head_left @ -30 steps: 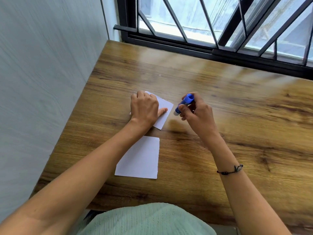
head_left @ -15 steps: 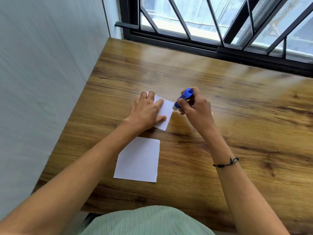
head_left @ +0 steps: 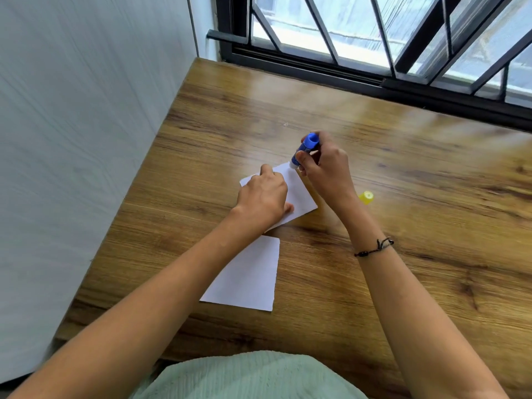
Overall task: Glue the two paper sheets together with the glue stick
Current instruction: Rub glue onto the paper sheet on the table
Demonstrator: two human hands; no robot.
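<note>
Two white paper sheets lie on the wooden table. The far sheet [head_left: 298, 194] is pinned flat under my left hand [head_left: 263, 198], fingers pressed down on its left part. My right hand [head_left: 324, 168] grips a blue glue stick [head_left: 305, 148], tilted, with its white tip touching the far corner of that sheet. The near sheet [head_left: 249, 279] lies free closer to me, partly covered by my left forearm.
A yellow cap [head_left: 366, 197] lies on the table [head_left: 417, 226] just right of my right wrist. A grey wall [head_left: 86, 139] runs along the table's left edge. A black barred window frame [head_left: 374, 79] borders the far edge.
The glue stick's tip has moved from beside the far sheet's right edge onto its far corner. My left hand shifted on the sheet, and the yellow cap has come into view.
</note>
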